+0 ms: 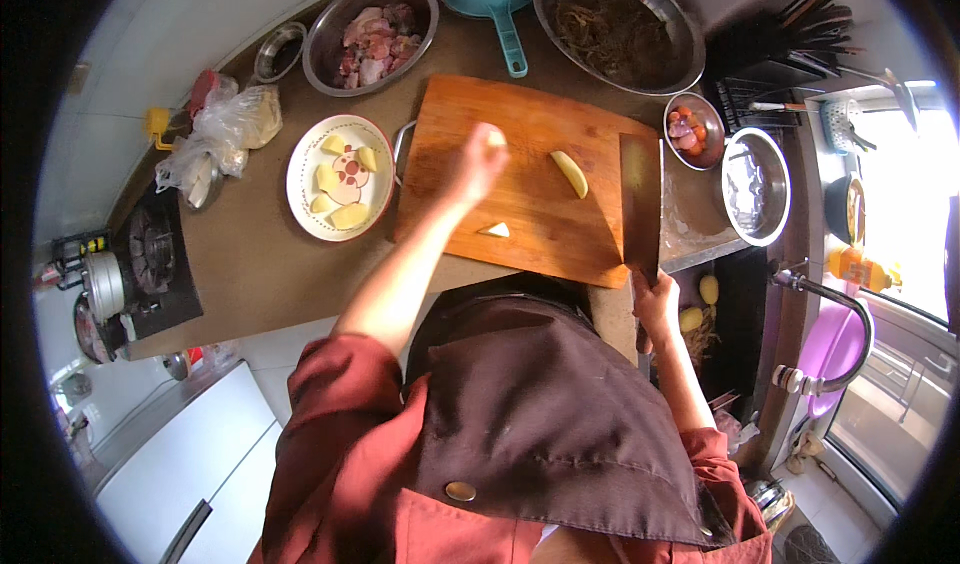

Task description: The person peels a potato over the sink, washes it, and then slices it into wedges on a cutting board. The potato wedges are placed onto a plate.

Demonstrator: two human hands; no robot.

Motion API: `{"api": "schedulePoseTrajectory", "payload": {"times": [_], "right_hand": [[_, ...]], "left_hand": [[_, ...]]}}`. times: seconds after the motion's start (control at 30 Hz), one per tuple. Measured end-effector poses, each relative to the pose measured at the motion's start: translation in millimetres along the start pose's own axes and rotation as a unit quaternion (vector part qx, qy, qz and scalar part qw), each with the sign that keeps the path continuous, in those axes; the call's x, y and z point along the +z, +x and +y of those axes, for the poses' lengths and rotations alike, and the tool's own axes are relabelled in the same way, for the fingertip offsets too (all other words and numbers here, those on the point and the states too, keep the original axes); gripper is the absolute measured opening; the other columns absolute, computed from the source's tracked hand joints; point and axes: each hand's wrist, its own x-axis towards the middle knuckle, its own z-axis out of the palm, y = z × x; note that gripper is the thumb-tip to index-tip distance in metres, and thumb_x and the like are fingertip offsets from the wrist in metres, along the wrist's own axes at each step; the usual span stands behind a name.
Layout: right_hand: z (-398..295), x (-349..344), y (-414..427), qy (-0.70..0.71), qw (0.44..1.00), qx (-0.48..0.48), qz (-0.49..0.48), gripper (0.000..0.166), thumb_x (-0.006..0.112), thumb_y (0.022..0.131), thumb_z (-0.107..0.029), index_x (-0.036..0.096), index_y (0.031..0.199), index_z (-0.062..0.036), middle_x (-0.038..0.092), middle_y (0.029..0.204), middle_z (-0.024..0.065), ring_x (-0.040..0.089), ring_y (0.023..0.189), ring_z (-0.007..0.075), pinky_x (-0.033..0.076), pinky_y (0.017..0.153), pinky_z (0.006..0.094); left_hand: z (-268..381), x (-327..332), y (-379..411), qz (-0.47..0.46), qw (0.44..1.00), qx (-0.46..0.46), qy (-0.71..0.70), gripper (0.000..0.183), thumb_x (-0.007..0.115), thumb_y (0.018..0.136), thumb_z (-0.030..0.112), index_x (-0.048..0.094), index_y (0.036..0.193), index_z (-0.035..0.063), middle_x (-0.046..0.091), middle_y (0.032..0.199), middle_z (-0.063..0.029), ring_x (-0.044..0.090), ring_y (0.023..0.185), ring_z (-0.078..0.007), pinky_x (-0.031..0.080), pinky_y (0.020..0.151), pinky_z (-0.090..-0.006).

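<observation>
My left hand [480, 160] is raised over the wooden cutting board [525, 121], its fingers closed around a small pale potato piece [495, 138], mostly hidden by them. At the board's right edge my right hand [658, 297] grips the handle of a cleaver [641, 196]. The blade points away from me. A peeled potato wedge [570, 174] lies on the board between my hands, and a smaller potato chunk [495, 230] sits near the front edge. Left of the board, a white plate [298, 181] with a printed animal face holds several potato pieces [349, 216].
Behind stand a steel bowl of raw meat [375, 46], a teal strainer [508, 38] and a steel basin [544, 8] with dark contents in liquid. A small bowl [696, 132] and a steel bowl [756, 187] are right, above the sink with potatoes [690, 318]. Plastic bags [225, 128] lie left.
</observation>
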Motion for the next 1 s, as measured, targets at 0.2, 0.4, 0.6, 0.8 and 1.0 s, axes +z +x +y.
{"api": "schedulePoseTrajectory", "payload": {"times": [0.2,0.4,0.6,0.8,1.0], "right_hand": [[-5,-5,2,0.002,0.998,0.061,-0.029,0.033,0.057,0.089,-0.031,0.055,0.077,-0.0001,0.046,0.051,0.0064,0.047,0.045,0.0110,0.040,0.044,0.0319],[-1,-7,5,-0.007,0.997,0.069,-0.028,0.033,0.057,0.088,-0.031,0.053,0.074,-0.0011,0.046,0.050,0.0050,0.051,0.042,0.0124,0.041,0.041,0.0316],[-10,-5,5,-0.017,0.998,0.056,-0.036,0.028,0.056,0.087,-0.025,0.054,0.074,-0.0011,0.046,0.050,0.0059,0.050,0.042,0.0120,0.040,0.041,0.0319],[7,-3,6,-0.034,0.998,0.037,-0.024,0.023,0.055,0.088,-0.022,0.058,0.083,0.0003,0.048,0.052,0.0093,0.050,0.046,0.0132,0.041,0.046,0.0329],[-19,-8,1,0.025,0.996,0.077,-0.030,0.023,0.055,0.089,-0.022,0.055,0.078,-0.0009,0.047,0.049,0.0034,0.049,0.041,0.0115,0.040,0.040,0.0300]], "left_hand": [[-47,-147,-28,0.204,0.963,-0.152,0.089,0.018,0.053,0.083,0.015,0.055,0.099,0.0074,0.064,0.090,-0.0129,0.063,0.080,-0.0258,0.050,0.070,-0.0362],[-23,-90,-54,0.108,0.968,0.147,0.175,0.028,0.061,0.072,0.004,0.059,0.100,0.0000,0.059,0.097,-0.0154,0.055,0.094,-0.0315,0.044,0.085,-0.0387],[-13,5,-94,-0.122,0.948,0.205,0.211,0.026,0.059,0.070,-0.001,0.056,0.094,0.0064,0.050,0.093,-0.0111,0.053,0.090,-0.0287,0.046,0.078,-0.0377],[-29,-74,-61,0.125,0.969,0.102,0.185,0.029,0.062,0.065,-0.006,0.055,0.091,0.0053,0.052,0.091,-0.0107,0.053,0.088,-0.0284,0.045,0.075,-0.0375],[24,-54,-29,0.058,0.941,0.204,0.263,0.032,0.067,0.074,0.006,0.060,0.105,0.0048,0.058,0.110,-0.0107,0.049,0.109,-0.0277,0.040,0.093,-0.0389]]}}
